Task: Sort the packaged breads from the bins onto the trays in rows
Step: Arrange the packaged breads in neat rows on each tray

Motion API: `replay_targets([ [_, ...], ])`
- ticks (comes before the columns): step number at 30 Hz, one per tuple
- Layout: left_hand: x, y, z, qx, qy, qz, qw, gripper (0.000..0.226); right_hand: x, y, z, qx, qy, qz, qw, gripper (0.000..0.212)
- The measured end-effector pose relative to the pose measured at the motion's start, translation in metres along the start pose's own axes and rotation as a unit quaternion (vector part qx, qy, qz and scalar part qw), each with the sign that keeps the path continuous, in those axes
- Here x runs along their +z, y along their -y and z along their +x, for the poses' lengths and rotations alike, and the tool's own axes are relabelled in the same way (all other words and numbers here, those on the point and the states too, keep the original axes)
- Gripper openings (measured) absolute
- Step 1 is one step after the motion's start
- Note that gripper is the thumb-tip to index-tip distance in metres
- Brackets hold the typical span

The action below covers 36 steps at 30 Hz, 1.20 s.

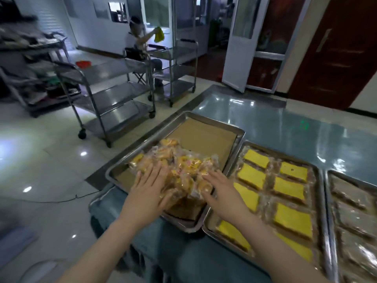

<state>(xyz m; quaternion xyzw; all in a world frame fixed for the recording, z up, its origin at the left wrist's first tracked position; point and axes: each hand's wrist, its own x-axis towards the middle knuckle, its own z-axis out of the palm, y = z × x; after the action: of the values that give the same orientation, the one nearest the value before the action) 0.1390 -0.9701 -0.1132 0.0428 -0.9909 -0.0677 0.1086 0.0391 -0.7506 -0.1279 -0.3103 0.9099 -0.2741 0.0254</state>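
Left tray: shiny rectangular steel tray (216,121) with a brown paper liner (204,137), sitting on the glossy blue-green tabletop (285,123). Its near corner overhangs the table edge.

Task item: a loose heap of golden-yellow breads in crinkly clear plastic wrappers (181,166), piled on the near half of that liner. No rows, packs overlap at all angles. Some wrappers carry a small red-and-yellow print (too blurred to read). The far half of the liner is bare.

Left hand (150,186): palm down on the left side of the heap, fingers straight and together, pressing flat; nothing gripped.
Right hand (221,193): palm down on the right side of the heap, fingers straight and slightly spread; also flat, nothing gripped.

Just beside it on the right: a second steel tray (321,193) filled with rows of flat square slices with yellow tops in clear wrap (289,188).
Next right, partly cut off by the frame: a third steel tray (350,178) holding brownish wrapped packs (355,217), blurred.

Background: steel three-shelf trolleys on castors (114,94) and a seated person (140,45) holding something yellow.
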Motion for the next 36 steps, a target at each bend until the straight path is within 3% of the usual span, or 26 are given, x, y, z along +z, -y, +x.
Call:
replay_targets([
  [3,0.006,0.028,0.017,-0.011,0.004,-0.002,1.0,0.074,0.011,-0.001,0.03,0.034,-0.012,0.022,0.999,0.043],
  [6,0.014,0.053,0.037,-0.01,0.018,-0.004,1.0,0.073,0.022,-0.01,0.069,0.122,-0.057,0.049,0.99,0.034],
  [8,0.017,0.071,0.053,-0.011,0.024,0.001,1.0,0.072,0.028,-0.021,0.095,0.19,-0.087,0.076,0.975,0.044],
  [10,0.017,0.09,0.068,-0.013,0.033,-0.003,0.999,0.071,0.031,-0.029,0.122,0.248,-0.061,0.085,0.963,0.049],
  [13,0.02,0.124,0.089,-0.008,0.045,-0.013,0.999,0.068,0.037,-0.035,0.157,0.296,0.01,0.109,0.949,0.032],
  [17,0.027,0.152,0.115,-0.023,0.051,-0.03,0.998,0.065,0.034,-0.039,0.184,0.305,-0.005,0.191,0.933,0.029],
  [20,0.037,0.159,0.136,0.009,0.088,-0.049,0.995,0.067,0.037,-0.042,0.193,0.312,-0.076,0.364,0.874,0.027],
  [23,0.045,0.162,0.165,0.041,0.106,-0.08,0.99,0.062,0.035,-0.046,0.199,0.331,-0.14,0.445,0.82,0.02],
  [30,0.076,0.161,0.242,0.115,0.121,-0.168,0.972,0.046,0.064,-0.043,0.213,0.427,-0.195,0.399,0.788,0.027],
  [36,0.126,0.165,0.31,0.194,0.234,-0.152,0.941,0.051,0.073,-0.056,0.229,0.476,-0.247,0.394,0.747,0.021],
])
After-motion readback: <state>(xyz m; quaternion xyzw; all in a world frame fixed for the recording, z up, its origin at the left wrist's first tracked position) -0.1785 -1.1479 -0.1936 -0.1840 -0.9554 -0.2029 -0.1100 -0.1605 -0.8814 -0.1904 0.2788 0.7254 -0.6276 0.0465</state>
